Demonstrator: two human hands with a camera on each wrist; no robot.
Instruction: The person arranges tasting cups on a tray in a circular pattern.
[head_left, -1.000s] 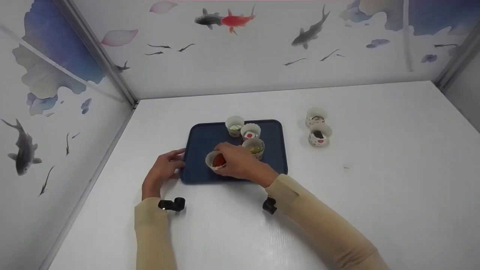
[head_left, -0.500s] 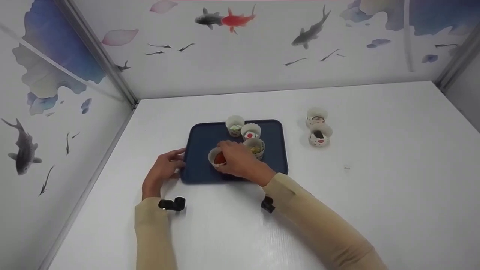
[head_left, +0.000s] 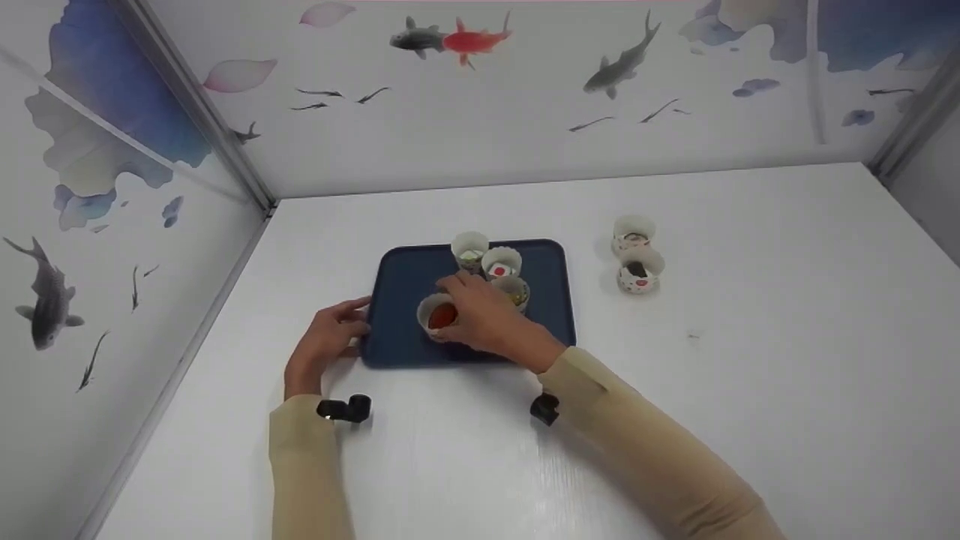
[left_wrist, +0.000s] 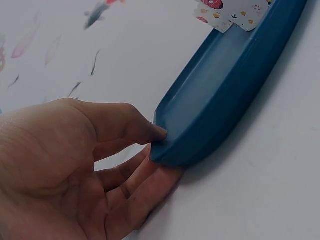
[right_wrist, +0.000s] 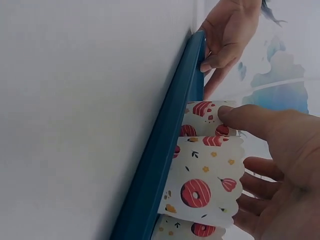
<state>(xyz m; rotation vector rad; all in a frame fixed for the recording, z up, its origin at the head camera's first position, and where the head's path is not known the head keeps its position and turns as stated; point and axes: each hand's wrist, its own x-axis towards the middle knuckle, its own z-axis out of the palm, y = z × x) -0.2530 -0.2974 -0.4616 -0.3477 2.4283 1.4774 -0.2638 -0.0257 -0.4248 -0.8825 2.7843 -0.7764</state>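
In the head view my right hand [head_left: 484,315] is at a paper baking cup [head_left: 430,319] with red contents, standing on the dark blue tray [head_left: 394,289]. The right wrist view has the thumb [right_wrist: 227,114] touching this cup's printed wall, while the other fingers spread apart from it, behind a nearer doughnut-print cup [right_wrist: 205,180]. My left hand [head_left: 326,334] pinches the tray's left edge. Its thumb lies over the rim and its fingers go beneath, as the left wrist view shows. A cup with yellowish contents [head_left: 520,288] is partly hidden by the right hand.
Toward the tray's back stand a cup with pale green contents [head_left: 470,247] and a cup holding a red-and-white piece [head_left: 501,262]. Right of the tray, two more cups sit on the white table: a rear one [head_left: 634,229] and one with black contents [head_left: 641,277].
The red-filled cup has shifted slightly right on the tray. My right fingers have loosened and moved up off its rim, exposing more of it. The left hand has stayed still.
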